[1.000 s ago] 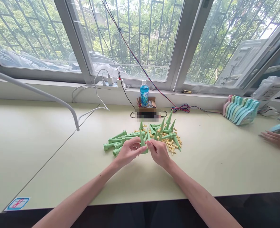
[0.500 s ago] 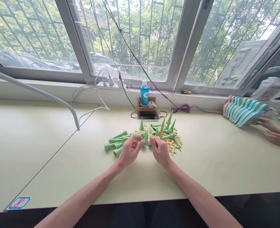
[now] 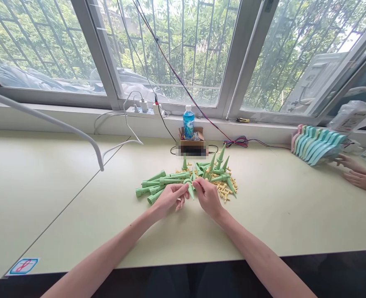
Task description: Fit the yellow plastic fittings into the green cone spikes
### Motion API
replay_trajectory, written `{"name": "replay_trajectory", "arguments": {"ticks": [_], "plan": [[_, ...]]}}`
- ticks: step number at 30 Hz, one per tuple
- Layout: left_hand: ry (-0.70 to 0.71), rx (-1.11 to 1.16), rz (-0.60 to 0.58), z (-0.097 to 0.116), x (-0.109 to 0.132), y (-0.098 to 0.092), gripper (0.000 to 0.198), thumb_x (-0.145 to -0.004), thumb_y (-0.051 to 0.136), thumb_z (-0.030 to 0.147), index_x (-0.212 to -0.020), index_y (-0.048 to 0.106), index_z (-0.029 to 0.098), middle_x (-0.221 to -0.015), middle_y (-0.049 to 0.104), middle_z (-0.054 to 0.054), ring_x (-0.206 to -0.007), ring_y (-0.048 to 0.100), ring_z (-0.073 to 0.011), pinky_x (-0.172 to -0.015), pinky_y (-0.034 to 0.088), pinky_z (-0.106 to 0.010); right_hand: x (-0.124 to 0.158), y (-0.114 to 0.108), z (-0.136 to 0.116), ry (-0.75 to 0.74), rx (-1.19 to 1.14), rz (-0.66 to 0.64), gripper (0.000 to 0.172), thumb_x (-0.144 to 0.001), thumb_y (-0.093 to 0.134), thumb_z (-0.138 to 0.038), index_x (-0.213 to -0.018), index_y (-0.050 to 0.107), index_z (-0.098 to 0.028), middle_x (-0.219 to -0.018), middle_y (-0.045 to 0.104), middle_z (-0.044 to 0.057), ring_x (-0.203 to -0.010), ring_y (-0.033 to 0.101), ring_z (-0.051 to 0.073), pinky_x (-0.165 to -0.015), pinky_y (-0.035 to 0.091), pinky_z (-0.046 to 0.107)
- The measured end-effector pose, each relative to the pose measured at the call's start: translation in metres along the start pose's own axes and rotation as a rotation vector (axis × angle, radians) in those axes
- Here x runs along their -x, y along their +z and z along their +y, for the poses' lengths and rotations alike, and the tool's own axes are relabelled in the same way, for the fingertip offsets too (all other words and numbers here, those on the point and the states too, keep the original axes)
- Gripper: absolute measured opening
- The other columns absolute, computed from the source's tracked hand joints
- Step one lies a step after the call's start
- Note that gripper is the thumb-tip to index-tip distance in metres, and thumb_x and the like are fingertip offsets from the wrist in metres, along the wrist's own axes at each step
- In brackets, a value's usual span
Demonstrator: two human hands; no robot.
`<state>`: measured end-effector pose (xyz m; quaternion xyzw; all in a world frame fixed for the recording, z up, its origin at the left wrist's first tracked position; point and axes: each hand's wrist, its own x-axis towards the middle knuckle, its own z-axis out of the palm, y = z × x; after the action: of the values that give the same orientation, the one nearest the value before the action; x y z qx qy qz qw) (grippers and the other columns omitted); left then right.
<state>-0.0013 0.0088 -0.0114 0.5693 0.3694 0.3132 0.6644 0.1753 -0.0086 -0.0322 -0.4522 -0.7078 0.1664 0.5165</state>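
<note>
My left hand (image 3: 171, 196) is closed around the wide end of a green plant watering spike (image 3: 191, 191), whose pointed tip faces down toward the table. Right beside it, my right hand (image 3: 209, 198) has its thumb and forefinger pinched together against the spike's collar; whatever lies between those fingertips is too small and covered to make out. Left of my hands lies a heap of green spikes (image 3: 153, 183), wide ends toward me. More green spikes (image 3: 220, 157), some standing tip up, are mixed with small yellow T-shaped pieces (image 3: 227, 193) behind and right of my right hand.
Behind the pile, a small cardboard box (image 3: 199, 143) and a blue-labelled bottle (image 3: 188, 124) stand by the window sill. Coiled cable (image 3: 238, 142) lies to their right. Another person's hands (image 3: 356, 176) rest near a row of pastel hangers (image 3: 317, 145). A white cable (image 3: 77, 128) arches at left.
The spike between my hands has turned from tip up to tip down. My left fingers, apart beside it before, have closed on its wide end. My right hand stays nearly in place.
</note>
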Motion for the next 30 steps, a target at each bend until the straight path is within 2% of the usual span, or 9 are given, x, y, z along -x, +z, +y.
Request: {"name": "replay_trajectory", "arguments": {"ticks": [7,13,16,18,20,24,30], "plan": [[0.015,0.1,-0.032,0.001,0.0,-0.002,0.038,-0.079,0.077,0.048,-0.072,0.061,0.014,-0.052,0.05,0.004,-0.043,0.041,-0.0065,-0.04,0.037,-0.018,0.0,-0.002,0.003,-0.015,0.02,-0.017,0.038,-0.105,0.04,-0.041,-0.077,0.054,-0.019,-0.062,0.05,-0.003,-0.053,0.041,0.011,-0.054,0.033,0.022],[0.1,-0.003,-0.008,0.004,0.003,-0.001,0.04,-0.077,0.079,0.043,-0.069,0.05,0.017,-0.052,0.047,0.006,-0.047,0.042,-0.008,-0.043,0.038,-0.019,0.002,-0.002,0.002,-0.006,0.056,-0.021,0.044,-0.104,0.04,-0.042,-0.066,0.036,-0.022,-0.056,0.036,-0.005,-0.049,0.029,0.011,-0.05,0.025,0.024],[0.148,-0.149,0.06,0.0,0.004,-0.001,0.034,-0.08,0.077,0.044,-0.088,0.056,0.018,-0.054,0.046,0.008,-0.047,0.044,-0.0085,-0.044,0.037,-0.02,0.002,-0.002,0.002,0.024,0.039,-0.032,0.045,-0.104,0.038,-0.043,-0.065,0.032,-0.022,-0.054,0.034,-0.005,-0.049,0.027,0.011,-0.049,0.024,0.025],[0.185,-0.246,0.106,-0.003,0.005,0.0,0.039,-0.082,0.075,0.044,-0.104,0.056,0.019,-0.056,0.048,0.008,-0.048,0.045,-0.0092,-0.045,0.038,-0.02,0.002,-0.002,0.002,0.054,0.016,-0.042,0.046,-0.104,0.036,-0.045,-0.065,0.034,-0.022,-0.054,0.037,-0.004,-0.048,0.03,0.011,-0.049,0.025,0.025],[0.227,-0.311,0.137,-0.006,0.005,0.001,0.044,-0.083,0.074,0.045,-0.113,0.055,0.019,-0.059,0.051,0.007,-0.05,0.047,-0.01,-0.045,0.04,-0.021,0.001,-0.002,0.002,0.079,-0.004,-0.048,0.047,-0.104,0.035,-0.046,-0.065,0.037,-0.022,-0.054,0.041,-0.003,-0.048,0.034,0.011,-0.05,0.027,0.025],[0.276,-0.374,0.168,-0.008,0.005,0.004,0.046,-0.084,0.072,0.045,-0.116,0.054,0.018,-0.063,0.054,0.005,-0.052,0.051,-0.0115,-0.049,0.046,-0.023,0.0,-0.001,-0.002,0.122,-0.031,-0.058,0.05,-0.104,0.033,-0.049,-0.064,0.041,-0.021,-0.054,0.045,-0.002,-0.047,0.039,0.012,-0.051,0.028,0.026],[0.263,-0.285,0.141,-0.004,0.004,0.007,0.042,-0.089,0.065,0.045,-0.119,0.054,0.017,-0.076,0.061,0.0,-0.051,0.052,-0.01,-0.043,0.043,-0.022,-0.001,0.001,-0.004,0.202,-0.129,-0.083,0.052,-0.103,0.033,-0.054,-0.064,0.041,-0.021,-0.057,0.047,-0.001,-0.05,0.041,0.012,-0.051,0.031,0.026]]}}
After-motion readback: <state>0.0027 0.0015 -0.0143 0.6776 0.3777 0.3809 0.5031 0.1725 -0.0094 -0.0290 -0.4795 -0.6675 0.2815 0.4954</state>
